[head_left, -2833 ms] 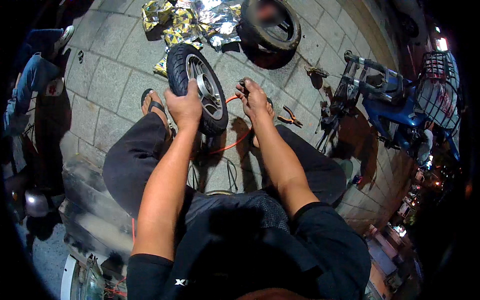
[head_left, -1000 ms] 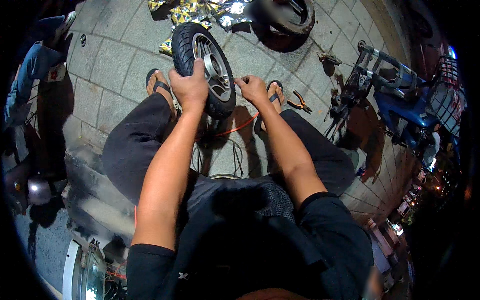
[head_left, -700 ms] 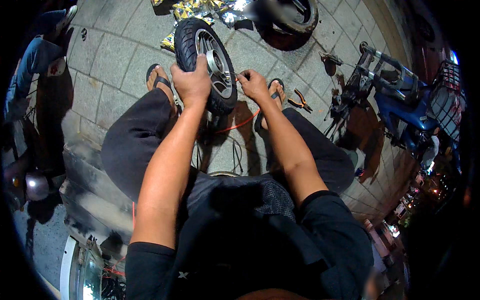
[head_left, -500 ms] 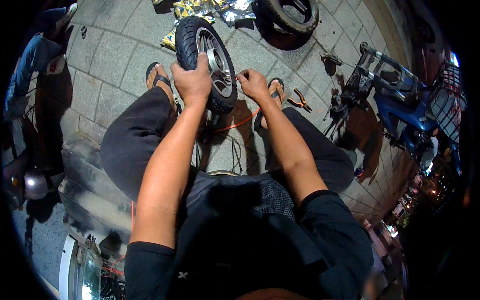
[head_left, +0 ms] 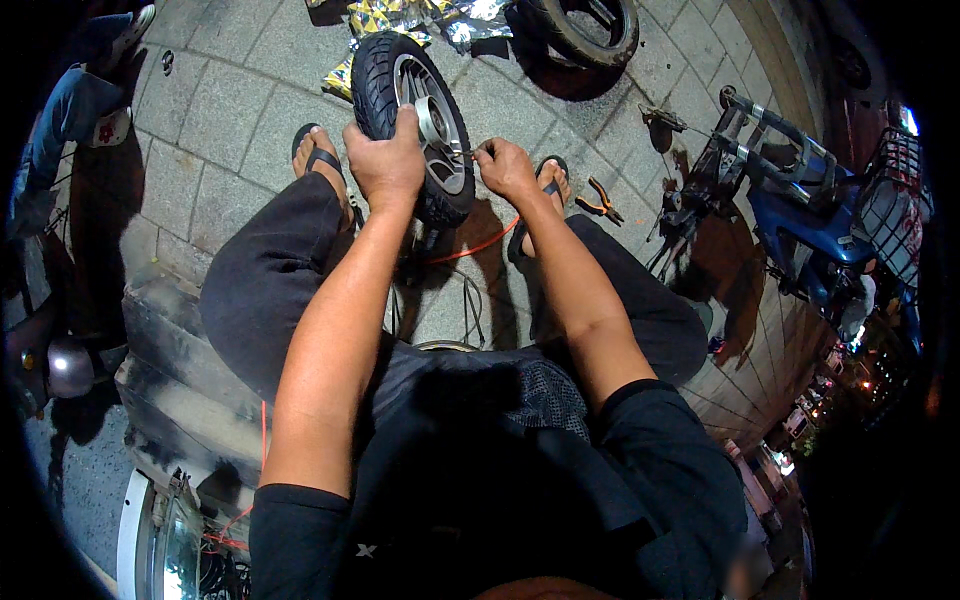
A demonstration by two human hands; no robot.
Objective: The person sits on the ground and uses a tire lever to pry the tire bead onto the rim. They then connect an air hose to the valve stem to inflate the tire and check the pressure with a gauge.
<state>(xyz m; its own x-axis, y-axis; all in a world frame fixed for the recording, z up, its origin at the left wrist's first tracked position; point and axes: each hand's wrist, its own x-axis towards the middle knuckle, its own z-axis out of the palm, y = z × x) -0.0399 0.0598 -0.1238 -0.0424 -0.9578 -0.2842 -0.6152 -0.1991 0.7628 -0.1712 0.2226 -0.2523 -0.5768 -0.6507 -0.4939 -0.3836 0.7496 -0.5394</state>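
Observation:
A small spoked wheel with a black treaded tyre [head_left: 374, 88] stands upright between my feet. My left hand [head_left: 388, 165] is closed on its near left side, the thumb up by the pale hub [head_left: 434, 120]. At the wheel's right side, my right hand [head_left: 510, 168] pinches its thumb and fingers together close to a thin valve stem [head_left: 458, 153] on the rim. What sits in that pinch is too small to make out. A thin orange-red hose [head_left: 478, 246] runs along the ground below the wheel and toward my right foot.
Pliers with orange-black handles [head_left: 602, 203] lie right of my right foot. A loose tyre [head_left: 580, 40] and crumpled gold-silver foil packaging [head_left: 470, 25] lie ahead. A blue electric bike [head_left: 810, 225] with its front end down is at right. At left is another person's jeans leg [head_left: 70, 120].
A small red bit at my right fingertips no longer shows, and the valve stem is now visible beside them. The wheel and my left hand have barely moved.

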